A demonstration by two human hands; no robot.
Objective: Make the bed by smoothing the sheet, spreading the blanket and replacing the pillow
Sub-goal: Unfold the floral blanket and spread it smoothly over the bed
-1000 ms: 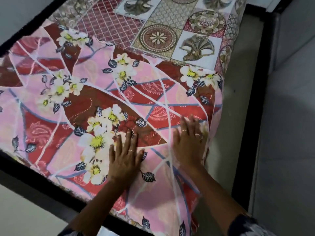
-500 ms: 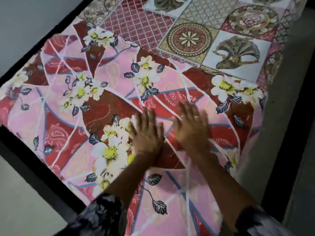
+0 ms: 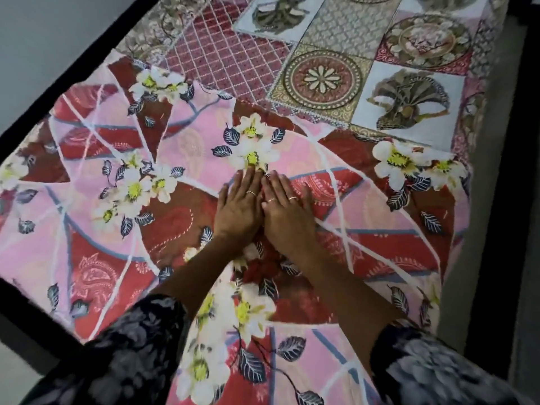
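Note:
A pink and red blanket (image 3: 96, 258) printed with white flowers lies spread over the near part of the bed. Beyond its far edge shows a patchwork-patterned sheet (image 3: 324, 80). My left hand (image 3: 238, 207) and my right hand (image 3: 287, 214) lie side by side, palms down, fingers straight, pressing flat on the middle of the blanket. The fingertips reach a white flower. No pillow is in view.
A dark bed frame (image 3: 58, 71) runs along the left side and near corner, with pale floor (image 3: 17, 366) beyond it. A second dark frame rail (image 3: 493, 229) runs down the right side beside a grey strip.
Both hands have slid forward across the blanket from near its front right edge toward the middle, coming together until they touch. The view has moved closer over the bed.

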